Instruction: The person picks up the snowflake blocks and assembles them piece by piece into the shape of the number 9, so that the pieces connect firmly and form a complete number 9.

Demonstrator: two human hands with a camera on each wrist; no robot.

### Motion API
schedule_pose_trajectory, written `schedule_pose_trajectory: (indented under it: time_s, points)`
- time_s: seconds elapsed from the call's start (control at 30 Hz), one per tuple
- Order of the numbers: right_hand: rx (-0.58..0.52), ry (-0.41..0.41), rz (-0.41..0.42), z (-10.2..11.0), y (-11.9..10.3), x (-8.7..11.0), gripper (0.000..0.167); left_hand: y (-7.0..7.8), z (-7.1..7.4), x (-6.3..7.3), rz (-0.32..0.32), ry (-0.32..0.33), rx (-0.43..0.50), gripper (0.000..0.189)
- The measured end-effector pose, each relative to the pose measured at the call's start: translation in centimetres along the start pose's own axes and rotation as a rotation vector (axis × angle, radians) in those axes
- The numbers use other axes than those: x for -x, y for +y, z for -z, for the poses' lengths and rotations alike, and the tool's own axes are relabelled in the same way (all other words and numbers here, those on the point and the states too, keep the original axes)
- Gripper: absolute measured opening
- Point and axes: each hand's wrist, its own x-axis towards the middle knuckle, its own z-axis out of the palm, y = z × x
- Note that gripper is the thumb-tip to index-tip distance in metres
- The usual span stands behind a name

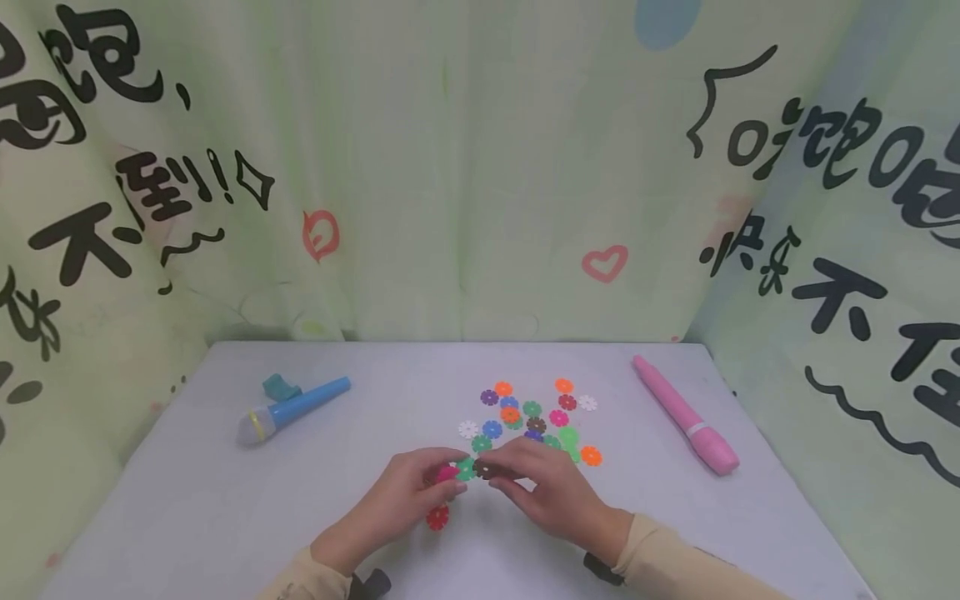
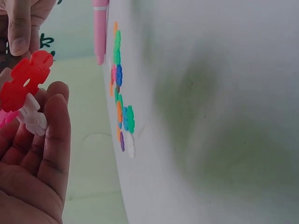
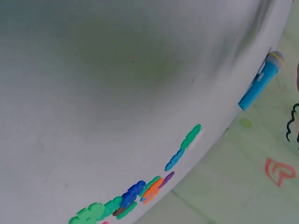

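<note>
Low over the front middle of the table, my left hand (image 1: 408,496) holds a cluster of joined plastic snowflake discs. In it I see a pink disc (image 1: 447,473), a green disc (image 1: 466,469), a red disc (image 1: 438,517), and, in the left wrist view, a white disc (image 2: 33,116). My right hand (image 1: 551,487) pinches a dark brown disc (image 1: 483,469) between thumb and fingers, against the green disc's edge. Whether the two are slotted together I cannot tell. In the right wrist view neither hand shows. Just beyond the hands lie several loose discs (image 1: 491,429), partly covered by the right fingers.
A blue toy microphone (image 1: 307,404) lies on the left of the white table (image 1: 187,500), with a teal piece (image 1: 281,387) behind it. On the right lies a pink microphone-shaped toy (image 1: 686,417). A printed curtain (image 1: 465,167) surrounds the table's back and sides.
</note>
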Motion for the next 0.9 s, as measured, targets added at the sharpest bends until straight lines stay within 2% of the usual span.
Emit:
schedule_pose_trajectory:
  time_s: [0.23,0.4,0.53,0.7,0.9]
  points:
    - [0.109,0.010,0.028,-0.09,-0.47,0.15,0.040,0.30,-0.14,0.08,-0.025,-0.023,0.040,0.040]
    - [0.081,0.065,0.050,-0.25,-0.84,0.17,0.044,0.55,-0.37,0.11,-0.032,-0.014,0.096,0.036]
    - [0.015,0.090,0.041,-0.42,-0.92,0.01,0.044,0.56,-0.67,0.14,-0.020,-0.003,0.116,0.037]
    - [-0.082,0.057,-0.006,-0.44,-0.83,0.00,0.050,0.28,-0.62,0.09,-0.015,-0.001,0.080,0.035]
    - [-0.089,-0.023,-0.087,-0.16,-0.51,0.30,0.061,-0.14,0.06,0.00,-0.048,0.032,0.018,0.031]
